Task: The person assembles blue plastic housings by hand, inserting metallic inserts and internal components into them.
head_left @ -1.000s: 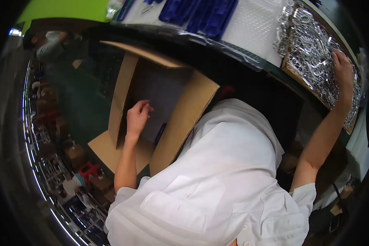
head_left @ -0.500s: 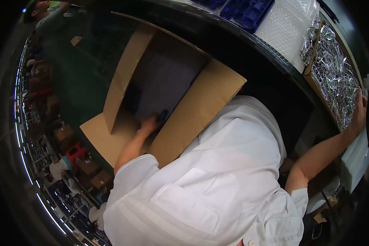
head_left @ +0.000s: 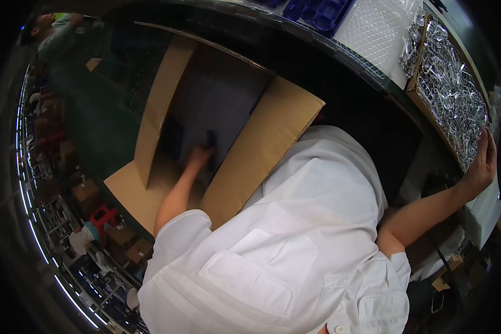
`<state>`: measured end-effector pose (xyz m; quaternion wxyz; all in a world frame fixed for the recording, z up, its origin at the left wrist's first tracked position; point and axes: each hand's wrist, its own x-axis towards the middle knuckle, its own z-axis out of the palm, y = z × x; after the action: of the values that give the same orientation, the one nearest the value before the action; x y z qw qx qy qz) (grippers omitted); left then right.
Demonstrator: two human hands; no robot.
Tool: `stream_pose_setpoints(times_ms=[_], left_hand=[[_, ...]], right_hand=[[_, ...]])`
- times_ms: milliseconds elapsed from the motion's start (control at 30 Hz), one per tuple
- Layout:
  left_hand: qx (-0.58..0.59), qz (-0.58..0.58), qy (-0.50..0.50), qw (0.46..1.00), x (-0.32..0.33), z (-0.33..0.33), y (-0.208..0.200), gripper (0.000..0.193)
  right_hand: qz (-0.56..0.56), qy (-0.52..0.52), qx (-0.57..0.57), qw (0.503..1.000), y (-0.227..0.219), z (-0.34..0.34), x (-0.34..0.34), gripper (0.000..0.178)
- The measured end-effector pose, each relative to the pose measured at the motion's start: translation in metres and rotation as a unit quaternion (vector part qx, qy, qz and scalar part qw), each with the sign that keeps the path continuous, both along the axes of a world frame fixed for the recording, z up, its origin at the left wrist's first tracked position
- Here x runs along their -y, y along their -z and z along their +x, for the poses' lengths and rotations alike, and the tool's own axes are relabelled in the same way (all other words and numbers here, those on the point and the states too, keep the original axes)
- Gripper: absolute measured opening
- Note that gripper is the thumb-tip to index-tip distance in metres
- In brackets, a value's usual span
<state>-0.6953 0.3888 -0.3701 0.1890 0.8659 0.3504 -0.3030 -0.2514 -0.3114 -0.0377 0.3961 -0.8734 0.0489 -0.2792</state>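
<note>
Gripping blue piece (head_left: 211,138) in carton (head_left: 267,147): left hand (head_left: 200,155) | right hand (head_left: 480,169): grip unclear | dark green floor (head_left: 103,108)

There are two hands (head_left: 479,171), one large open carton (head_left: 267,149) and metal pieces (head_left: 450,83) beyond counting.

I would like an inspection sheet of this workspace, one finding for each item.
Surface: table bears a blue tray and white textured sheet.
Job's things: open cardboard box; dark blue piece inside; carton of silver metal pieces.
Clutter: tan scrap on the floor.
Hands: left hand inside the box, grip unclear; right hand by the carton's near end, contact unclear.
Cables: nothing clearly seen.
Surroundings: another person, upper left.
</note>
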Motion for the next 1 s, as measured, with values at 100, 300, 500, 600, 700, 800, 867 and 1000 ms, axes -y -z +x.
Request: stream_pose_setpoints(times_ms=[100,300,500,600,700,800,867,1000], left_hand=[[0.124,-0.070,-0.238,0.961,-0.011,0.036,0.005,0.060],[0.199,-0.178,-0.417,0.869,0.002,0.104,-0.012,0.052],[0.285,0.183,0.086,0.937,0.003,0.118,-0.022,0.036],[0.337,0.129,0.330,0.872,0.005,0.149,-0.024,0.036],[0.215,-0.199,0.116,0.949,-0.028,0.126,0.025,0.036],[0.150,-0.072,0.244,0.955,-0.030,0.118,0.006,0.028],[0.205,-0.008,0.268,0.941,-0.010,0.127,-0.015,0.031],[0.364,0.041,0.155,0.917,-0.033,0.097,-0.050,0.040]], right_hand=[[0.015,0.012,0.020,1.000,0.001,-0.012,-0.011,0.029],[-0.041,-0.054,-0.019,0.998,-0.001,-0.024,-0.035,0.030],[0.030,-0.030,-0.037,0.998,0.006,-0.033,-0.021,0.026],[0.111,-0.041,-0.069,0.991,0.000,-0.048,-0.024,0.025],[0.240,-0.129,-0.092,0.958,-0.007,-0.050,-0.059,0.024],[0.279,-0.179,-0.115,0.936,0.002,-0.049,-0.077,0.024],[0.308,-0.147,-0.146,0.928,-0.006,-0.056,-0.088,0.030],[0.343,-0.132,-0.163,0.916,-0.007,-0.058,-0.086,0.027]])
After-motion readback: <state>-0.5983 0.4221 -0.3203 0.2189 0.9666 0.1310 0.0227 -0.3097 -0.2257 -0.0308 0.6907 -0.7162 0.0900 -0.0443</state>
